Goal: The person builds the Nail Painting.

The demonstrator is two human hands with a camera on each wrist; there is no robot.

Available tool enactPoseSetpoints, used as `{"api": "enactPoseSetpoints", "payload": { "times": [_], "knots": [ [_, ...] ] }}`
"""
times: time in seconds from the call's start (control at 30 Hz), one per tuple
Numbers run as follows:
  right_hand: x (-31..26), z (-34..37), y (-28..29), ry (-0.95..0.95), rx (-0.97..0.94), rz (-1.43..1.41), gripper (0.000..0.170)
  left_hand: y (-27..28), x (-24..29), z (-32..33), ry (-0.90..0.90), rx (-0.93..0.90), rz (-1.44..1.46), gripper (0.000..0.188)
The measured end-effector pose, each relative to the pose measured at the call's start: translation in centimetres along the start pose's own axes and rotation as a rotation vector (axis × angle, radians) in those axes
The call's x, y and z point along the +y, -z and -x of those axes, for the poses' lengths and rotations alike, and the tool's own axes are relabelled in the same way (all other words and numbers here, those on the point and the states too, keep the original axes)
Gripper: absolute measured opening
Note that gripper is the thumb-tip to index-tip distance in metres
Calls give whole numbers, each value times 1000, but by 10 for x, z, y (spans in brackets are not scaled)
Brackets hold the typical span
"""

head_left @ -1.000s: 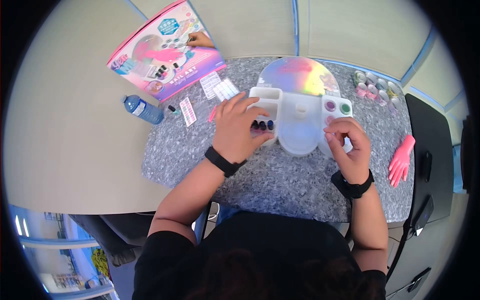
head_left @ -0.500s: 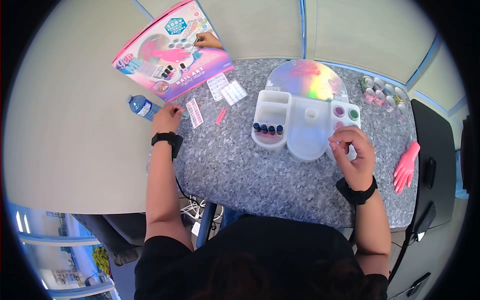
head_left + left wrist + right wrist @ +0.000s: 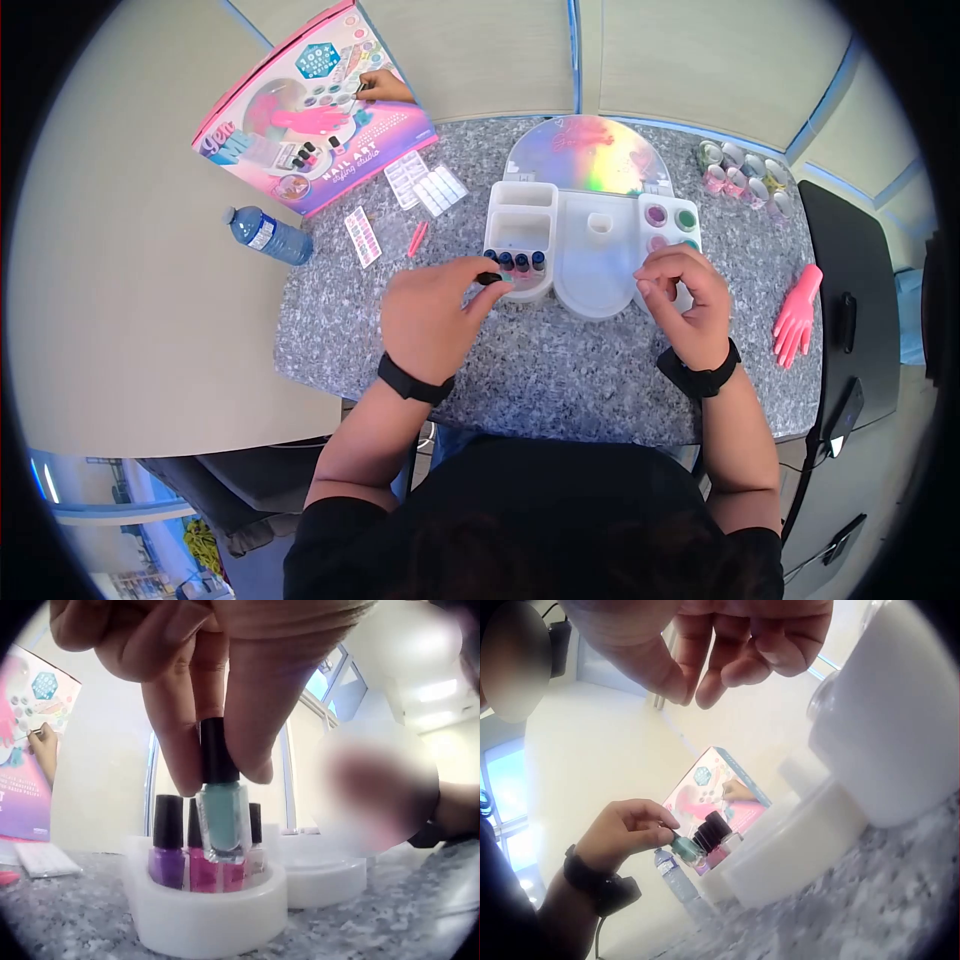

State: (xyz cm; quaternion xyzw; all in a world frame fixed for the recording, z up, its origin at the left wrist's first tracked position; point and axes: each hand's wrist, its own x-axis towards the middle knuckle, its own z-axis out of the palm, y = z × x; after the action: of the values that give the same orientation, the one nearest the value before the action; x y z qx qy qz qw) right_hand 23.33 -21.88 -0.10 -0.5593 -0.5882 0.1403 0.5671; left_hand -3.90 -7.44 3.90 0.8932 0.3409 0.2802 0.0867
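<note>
Four capped nail polish bottles (image 3: 521, 262) stand in a row at the near end of the white compartment tray (image 3: 524, 228), on your speckled worktop (image 3: 400, 270). Your left hand (image 3: 430, 315) pinches the black cap of a teal polish bottle (image 3: 225, 823) between thumb and fingers, holding it nearly upright in front of that row, just over the tray's near rim. Your right hand (image 3: 690, 305) is relaxed, its fingers loosely bent with nothing visible between them, beside the pot holder (image 3: 694, 203). Between the tray and the pot holder lies the rounded centre tray (image 3: 597, 265), with the iridescent panel (image 3: 590, 155) behind it. The pink model hand (image 3: 795, 318) lies well to your right, and the water bottle (image 3: 272, 236) to your left
</note>
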Motion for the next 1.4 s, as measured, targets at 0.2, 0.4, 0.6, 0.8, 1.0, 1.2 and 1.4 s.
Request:
{"api": "enactPoseSetpoints", "payload": {
  "times": [0.2,0.4,0.6,0.8,1.0,1.2,1.4],
  "knots": [
    [0,0,0,6,18,-5,18,-19,4,0,18,-13,-46,25],
    [-2,0,1,17,-13,40,17,-29,2,3,-39,-6,-128,33],
    [-7,-5,7,24,-5,30,19,-18,8,-3,1,-17,-169,54],
    [8,-5,19,-36,171,85,13,-16,-25,-39,112,-8,501,57],
    [42,-6,26,-147,444,142,19,-79,-87,-45,362,15,1283,59],
    [76,0,25,-367,389,-139,19,-87,-82,-38,525,-49,1458,65],
    [73,-1,25,-389,396,-159,18,-86,-82,-38,466,-77,1490,69]
  ]
}}
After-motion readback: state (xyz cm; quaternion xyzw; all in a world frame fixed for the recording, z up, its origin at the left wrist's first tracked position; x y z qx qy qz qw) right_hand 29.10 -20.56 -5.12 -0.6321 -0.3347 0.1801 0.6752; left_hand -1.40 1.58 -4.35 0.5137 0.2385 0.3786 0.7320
